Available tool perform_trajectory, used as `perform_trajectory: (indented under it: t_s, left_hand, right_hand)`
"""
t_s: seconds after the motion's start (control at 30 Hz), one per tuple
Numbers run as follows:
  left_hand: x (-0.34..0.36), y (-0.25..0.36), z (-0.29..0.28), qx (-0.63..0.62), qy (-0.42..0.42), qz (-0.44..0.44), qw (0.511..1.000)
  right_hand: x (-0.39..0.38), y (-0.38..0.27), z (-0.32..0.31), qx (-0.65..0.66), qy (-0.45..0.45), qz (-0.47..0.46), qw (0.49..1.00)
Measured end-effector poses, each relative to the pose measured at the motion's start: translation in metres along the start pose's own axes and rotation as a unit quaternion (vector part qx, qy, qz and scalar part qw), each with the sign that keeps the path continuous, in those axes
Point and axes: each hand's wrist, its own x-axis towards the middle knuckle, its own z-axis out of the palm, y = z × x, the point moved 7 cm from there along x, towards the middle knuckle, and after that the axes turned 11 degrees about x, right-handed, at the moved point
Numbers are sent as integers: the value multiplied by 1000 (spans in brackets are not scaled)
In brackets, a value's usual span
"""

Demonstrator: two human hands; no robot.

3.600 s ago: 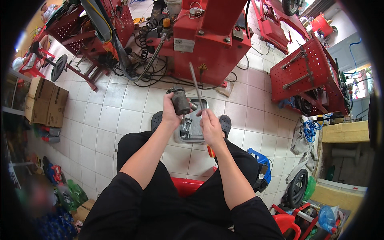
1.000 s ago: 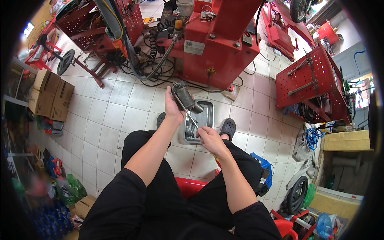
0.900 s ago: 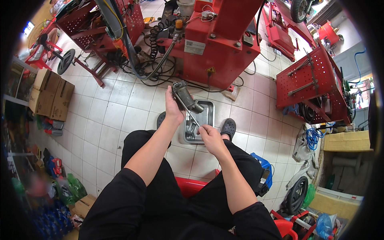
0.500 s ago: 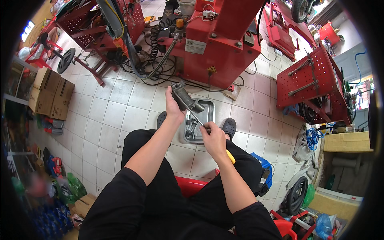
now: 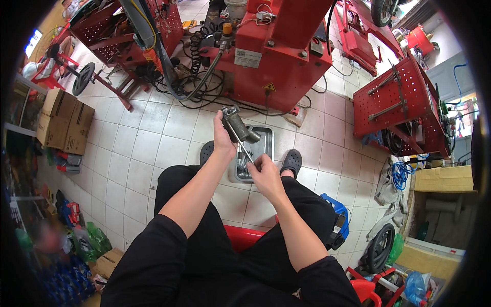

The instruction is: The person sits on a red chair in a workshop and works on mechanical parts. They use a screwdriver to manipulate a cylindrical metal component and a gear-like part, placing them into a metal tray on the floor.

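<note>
A grey cylindrical metal part (image 5: 237,126), with a wider end and a short side stub, is tilted in my left hand (image 5: 223,139), whose fingers wrap its left side. From below right, the thin metal shaft of a screwdriver (image 5: 245,149) reaches up to it; where its tip meets the part is hard to make out. My right hand (image 5: 265,174) is closed on the shaft's lower stretch, and the handle is hidden behind the hand and forearm. Beneath both hands a metal tray (image 5: 270,146) on the floor holds several small metal pieces.
Ahead stands a red machine (image 5: 276,66) with black cables (image 5: 204,97) along its base. A red perforated cart (image 5: 394,112) is to the right, cardboard boxes (image 5: 64,123) to the left. A blue case (image 5: 336,217) lies beside my right knee. My shoes (image 5: 291,162) flank the tray.
My right hand has slid up and left along the shaft, nearer the metal part. The yellow handle visible before is now out of sight. My left hand has barely moved.
</note>
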Motion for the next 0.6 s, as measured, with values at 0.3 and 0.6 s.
perform_trajectory:
  t_s: [0.3, 0.6]
  left_hand:
    - [-3, -2, 3, -9, 13, -15, 1000]
    - [-11, 0, 17, 29, -40, -15, 999]
  right_hand:
    - [2, 10, 12, 87, -100, 125, 983]
    - [7, 14, 15, 98, -43, 70, 992]
